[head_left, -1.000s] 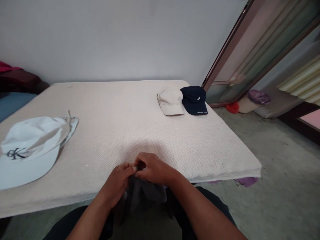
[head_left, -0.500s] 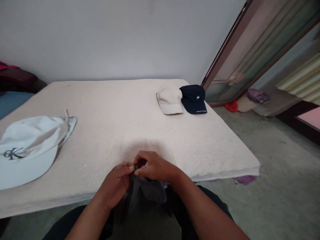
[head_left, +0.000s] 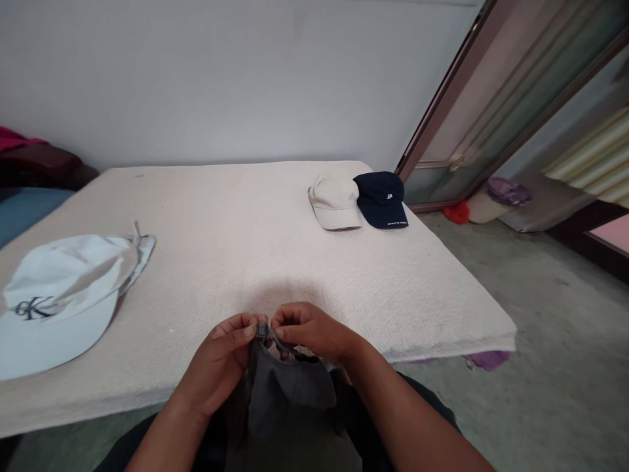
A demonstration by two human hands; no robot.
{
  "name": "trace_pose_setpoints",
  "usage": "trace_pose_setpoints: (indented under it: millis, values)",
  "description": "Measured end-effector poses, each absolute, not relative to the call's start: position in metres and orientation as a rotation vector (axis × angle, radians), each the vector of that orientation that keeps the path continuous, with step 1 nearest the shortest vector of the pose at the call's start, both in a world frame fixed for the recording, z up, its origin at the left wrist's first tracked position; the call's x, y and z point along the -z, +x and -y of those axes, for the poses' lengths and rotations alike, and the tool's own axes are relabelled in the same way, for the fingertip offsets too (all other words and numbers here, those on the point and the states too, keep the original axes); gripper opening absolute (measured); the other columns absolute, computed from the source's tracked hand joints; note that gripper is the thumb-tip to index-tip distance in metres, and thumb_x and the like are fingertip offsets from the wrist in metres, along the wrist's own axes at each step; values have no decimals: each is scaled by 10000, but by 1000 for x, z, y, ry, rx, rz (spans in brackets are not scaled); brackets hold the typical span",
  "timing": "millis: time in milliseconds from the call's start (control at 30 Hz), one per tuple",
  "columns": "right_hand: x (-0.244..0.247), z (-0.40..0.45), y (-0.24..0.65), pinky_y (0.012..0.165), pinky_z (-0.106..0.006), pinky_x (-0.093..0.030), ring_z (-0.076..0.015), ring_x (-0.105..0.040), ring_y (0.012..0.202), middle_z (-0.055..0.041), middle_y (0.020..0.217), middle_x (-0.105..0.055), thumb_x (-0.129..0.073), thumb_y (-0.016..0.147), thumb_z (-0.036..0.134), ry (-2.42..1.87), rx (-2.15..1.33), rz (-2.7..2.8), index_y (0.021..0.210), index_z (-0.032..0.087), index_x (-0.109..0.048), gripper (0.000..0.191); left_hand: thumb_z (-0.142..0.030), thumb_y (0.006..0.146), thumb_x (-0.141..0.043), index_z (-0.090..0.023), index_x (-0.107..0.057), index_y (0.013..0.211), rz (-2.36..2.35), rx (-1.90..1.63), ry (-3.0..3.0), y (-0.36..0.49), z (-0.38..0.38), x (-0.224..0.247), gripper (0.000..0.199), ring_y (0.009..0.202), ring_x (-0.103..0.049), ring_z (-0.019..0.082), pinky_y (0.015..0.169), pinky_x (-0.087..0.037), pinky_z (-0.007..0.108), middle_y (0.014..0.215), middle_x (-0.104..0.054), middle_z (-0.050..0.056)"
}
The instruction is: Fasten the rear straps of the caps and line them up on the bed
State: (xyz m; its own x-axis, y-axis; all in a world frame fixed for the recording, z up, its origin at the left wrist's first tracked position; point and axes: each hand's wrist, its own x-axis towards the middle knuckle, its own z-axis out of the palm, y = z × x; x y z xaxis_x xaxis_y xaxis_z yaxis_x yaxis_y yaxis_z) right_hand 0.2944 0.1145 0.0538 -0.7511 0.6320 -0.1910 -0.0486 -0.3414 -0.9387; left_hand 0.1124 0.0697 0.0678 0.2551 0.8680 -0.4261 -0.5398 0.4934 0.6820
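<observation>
A dark grey cap is held over my lap at the front edge of the table, its back strap uppermost. My left hand pinches the strap's buckle between thumb and fingers. Just to its right, my right hand grips the strap between thumb and forefinger. Below the strap shows the cap's opening. The lower part of the cap is in shadow and hard to make out.
A white cap with dark lettering lies at the left of the cloth-covered table. Toward the back right, a beige cap touches a navy cap. A glass-panelled door stands beyond the right corner.
My hands have drawn slightly apart along the strap, and the buckle and more of the cap's opening now show. The view has shifted a little; the other caps have stayed put.
</observation>
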Motion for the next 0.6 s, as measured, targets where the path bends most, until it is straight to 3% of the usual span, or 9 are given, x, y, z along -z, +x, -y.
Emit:
trace_pose_setpoints:
  millis: [233, 600]
  values:
    - [-53, -110, 296, 548, -217, -392, -60, -479, 512, 30, 672, -547, -656, 753, 280, -710, -2241, 1235, 815, 152, -570, 166, -168, 725, -695, -154, -689, 756, -913, -987, 474, 114, -68, -66, 35, 711, -602, 150, 685, -478, 267, 831, -649, 32]
    - [-45, -107, 283, 487, -192, -341, -69, -462, 498, 40, 566, -530, -612, 716, 150, -873, -2085, 1187, 742, 155, -556, 62, -178, 734, -662, -140, -690, 766, -966, -883, 552, 116, -69, -64, 57, 687, -614, 173, 672, -461, 260, 732, -686, 72]
